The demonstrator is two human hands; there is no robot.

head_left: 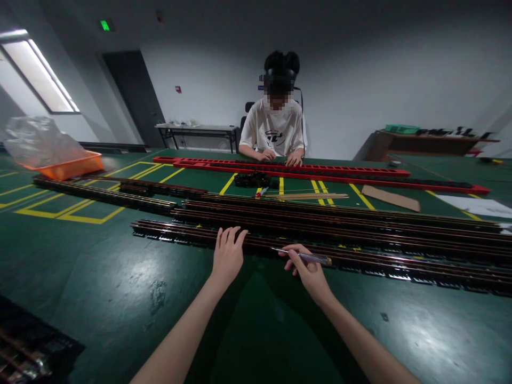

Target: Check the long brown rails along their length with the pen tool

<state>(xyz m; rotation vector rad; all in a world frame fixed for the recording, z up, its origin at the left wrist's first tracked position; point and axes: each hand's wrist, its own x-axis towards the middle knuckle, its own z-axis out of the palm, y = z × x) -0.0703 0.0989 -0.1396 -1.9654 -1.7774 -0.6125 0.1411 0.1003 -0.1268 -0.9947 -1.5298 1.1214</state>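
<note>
A long black strip (180, 233) with copper-coloured lines along its length lies across the table in front of me. My left hand (229, 253) rests on it, fingers stretched out and lying over its top. Just to the right, my right hand (310, 272) is closed around a slim screwdriver (314, 258) with a clear purplish handle. Its thin metal tip points left, at the strip; contact between them cannot be made out. More dark strips (320, 218) of the same look lie side by side right behind.
Across the green table (132, 330), a person (274, 128) has both hands on long red trays (344, 178). Thin wooden sticks (308, 197), a black bundle (252, 180) and a cardboard piece (390, 198) lie between us. An orange basket (76, 166) with plastic bags stands left.
</note>
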